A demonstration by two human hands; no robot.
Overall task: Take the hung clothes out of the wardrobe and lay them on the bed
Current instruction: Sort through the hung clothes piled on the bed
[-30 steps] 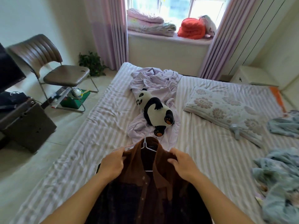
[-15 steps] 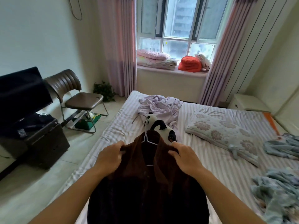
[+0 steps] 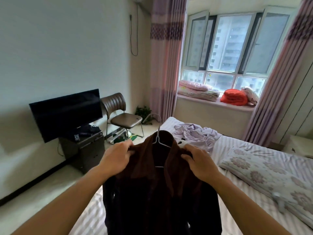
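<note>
Brown shirt held up on its hanger over the bed

The left hand and right hand each grip a shoulder of the brown shirt, fingers curled tight into the cloth on either side of the collar. The shirt hangs on a white wire hanger, whose hook stands up above the collar, and its dark lower part drapes down over the near edge of the striped bed. Beyond the shirt, a crumpled lilac sheet lies on the bed; to the shirt's right lies a flowered pillow.
</note>
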